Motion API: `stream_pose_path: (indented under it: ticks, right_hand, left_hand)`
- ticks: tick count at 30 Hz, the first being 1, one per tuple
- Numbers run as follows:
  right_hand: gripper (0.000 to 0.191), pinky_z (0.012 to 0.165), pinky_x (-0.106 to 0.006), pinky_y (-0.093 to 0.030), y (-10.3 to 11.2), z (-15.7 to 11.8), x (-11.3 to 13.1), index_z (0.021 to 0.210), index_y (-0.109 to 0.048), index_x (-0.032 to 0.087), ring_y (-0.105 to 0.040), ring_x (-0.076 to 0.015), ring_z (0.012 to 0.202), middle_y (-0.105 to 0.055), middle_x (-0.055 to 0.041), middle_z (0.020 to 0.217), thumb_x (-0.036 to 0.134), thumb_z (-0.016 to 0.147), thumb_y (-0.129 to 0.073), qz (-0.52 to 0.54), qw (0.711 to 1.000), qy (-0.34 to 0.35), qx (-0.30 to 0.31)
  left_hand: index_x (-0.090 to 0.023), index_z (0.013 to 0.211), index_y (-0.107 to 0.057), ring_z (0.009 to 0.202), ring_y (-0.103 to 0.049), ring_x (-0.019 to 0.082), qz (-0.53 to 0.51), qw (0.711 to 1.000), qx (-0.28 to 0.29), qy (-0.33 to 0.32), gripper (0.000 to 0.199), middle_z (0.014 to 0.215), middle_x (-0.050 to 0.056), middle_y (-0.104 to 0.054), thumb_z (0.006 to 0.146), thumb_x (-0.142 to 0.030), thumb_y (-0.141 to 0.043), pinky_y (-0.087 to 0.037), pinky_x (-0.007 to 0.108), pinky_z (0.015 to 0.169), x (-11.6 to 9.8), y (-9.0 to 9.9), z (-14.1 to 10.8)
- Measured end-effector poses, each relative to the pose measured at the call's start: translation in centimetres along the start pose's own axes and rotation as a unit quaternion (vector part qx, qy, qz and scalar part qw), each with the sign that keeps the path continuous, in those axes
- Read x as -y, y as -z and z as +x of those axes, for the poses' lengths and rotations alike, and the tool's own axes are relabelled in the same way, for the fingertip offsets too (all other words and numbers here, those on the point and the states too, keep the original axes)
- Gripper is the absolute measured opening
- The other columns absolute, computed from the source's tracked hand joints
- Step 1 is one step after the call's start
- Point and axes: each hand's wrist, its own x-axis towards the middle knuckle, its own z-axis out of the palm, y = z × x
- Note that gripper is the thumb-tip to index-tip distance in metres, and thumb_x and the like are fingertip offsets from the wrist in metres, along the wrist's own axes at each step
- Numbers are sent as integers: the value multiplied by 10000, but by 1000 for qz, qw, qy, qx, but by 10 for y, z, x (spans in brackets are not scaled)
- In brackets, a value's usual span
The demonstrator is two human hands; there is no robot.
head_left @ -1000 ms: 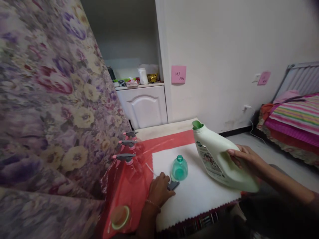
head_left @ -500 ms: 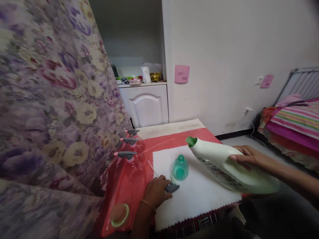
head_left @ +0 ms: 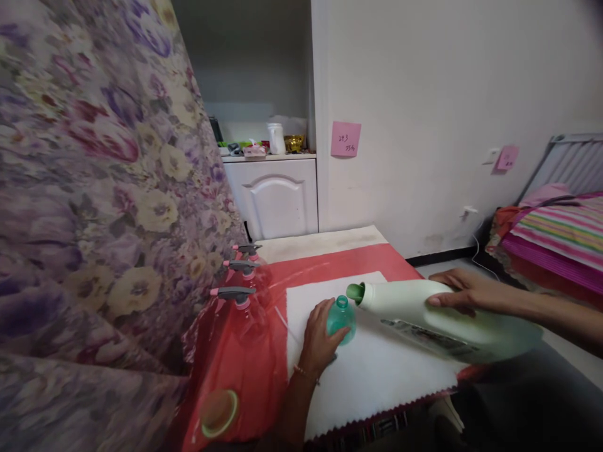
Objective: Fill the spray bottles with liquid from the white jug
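My left hand (head_left: 321, 336) is wrapped round the left side of a small round green spray bottle (head_left: 342, 320), which stands without its top on a white cloth. In my right hand (head_left: 459, 294) is a large pale green jug (head_left: 405, 298), tilted almost level. Its green spout points left, just beside and above the small bottle's open neck. No stream of liquid can be made out between them. The dark spray head is mostly hidden beneath my left wrist. A thin white tube (head_left: 285, 320) lies left of the hand.
Several clear spray bottles with grey and pink heads (head_left: 235, 294) stand in a row on the red table cover (head_left: 264, 383). A round cap (head_left: 219, 412) lies near the front left. A floral curtain (head_left: 108, 220) hangs along the left. The white cloth (head_left: 377, 389) covers the table's middle.
My left hand has let go of the grey spray head and moved up and right onto the green bottle. The jug has come lower and tilted closer to level, its spout nearer the bottle's neck.
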Motion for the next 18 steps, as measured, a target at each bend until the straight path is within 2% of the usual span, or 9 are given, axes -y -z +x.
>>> stream_pose_path:
  ticks: [4,9,18]
  right_hand:
    - [388,444,-222,-290,5,4,8,827,-599,189,-433,-100,510,-483,35,615,565,770,-674,-24,1000,-4,10]
    - [393,436,-214,-311,11,9,12,820,-588,180,-448,-102,516,-507,28,622,552,747,-695,-49,999,-15,13]
    - [342,451,-217,-309,21,18,12,858,-603,175,-455,-112,543,-498,35,630,508,806,-659,-97,995,-4,25]
  left_hand:
    - [-229,1313,-511,1267,-500,269,-24,1000,-7,0,602,1324,93,-575,745,-200,-706,-368,473,1108,0,-9,2]
    - [-228,1277,-519,1215,-531,255,-36,999,-13,6,552,1277,84,-598,753,-182,-686,-399,446,1072,-4,-8,2]
    - [-246,1271,-515,1193,-542,256,-40,999,-13,6,553,1253,76,-604,749,-177,-684,-414,441,1051,-3,-7,2]
